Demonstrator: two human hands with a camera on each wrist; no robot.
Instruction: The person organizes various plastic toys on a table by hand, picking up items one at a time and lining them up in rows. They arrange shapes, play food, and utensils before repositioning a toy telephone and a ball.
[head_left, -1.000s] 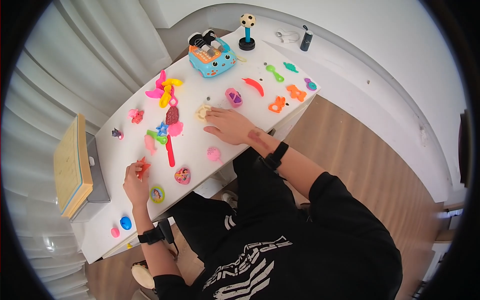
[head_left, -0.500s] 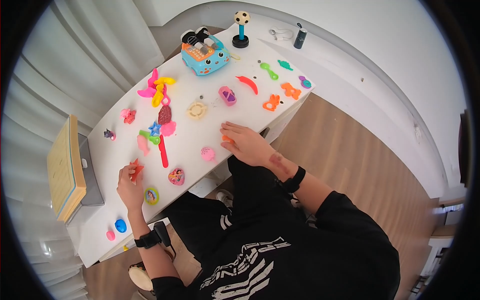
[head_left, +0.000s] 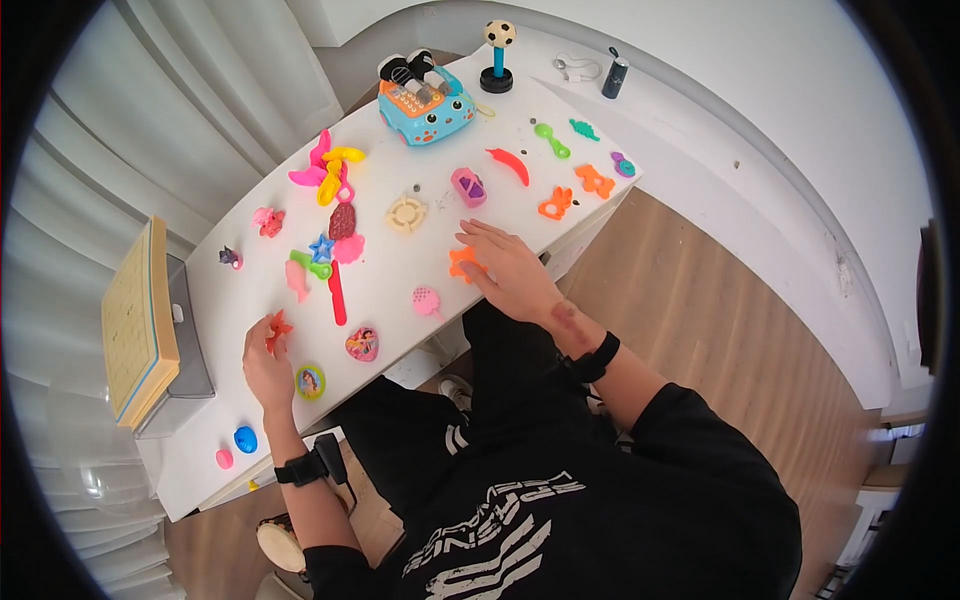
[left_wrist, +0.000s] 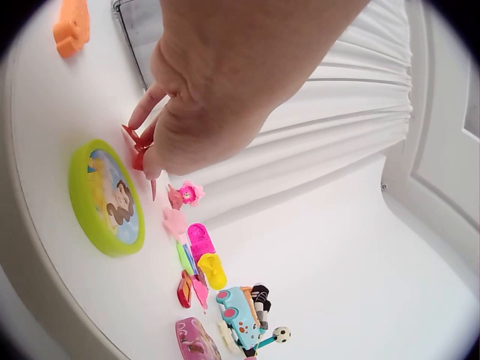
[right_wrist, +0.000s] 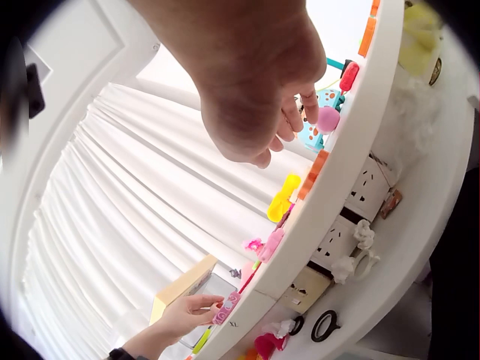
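Observation:
My left hand [head_left: 268, 365] is at the near left of the table, its thumb and fingertips pinching a red star-shaped toy [left_wrist: 139, 154]. A round green-rimmed picture toy [head_left: 311, 382] lies beside that wrist. My right hand [head_left: 515, 275] is over the front edge with loosely extended fingers and nothing in its grasp. Just left of its thumb, an orange cookie-cutter-like shape [head_left: 463, 264] lies on the tabletop. Nearby are a cream ring-shaped toy [head_left: 406, 214], a pink dotted toy [head_left: 427, 301] and a purple-and-pink toy shoe [head_left: 467, 187].
A blue toy phone car [head_left: 430, 115] stands at the back beside a soccer-ball stand [head_left: 498, 60]. Magenta and yellow moulds [head_left: 325, 172], a red toy knife [head_left: 338, 295] and a heart-shaped picture toy [head_left: 362, 344] are spread about. A yellow board [head_left: 143, 320] borders the left side.
My right hand has moved from the cream ring toward the front edge, and the orange shape now lies uncovered beside its thumb. My left hand stays at the red star-shaped toy.

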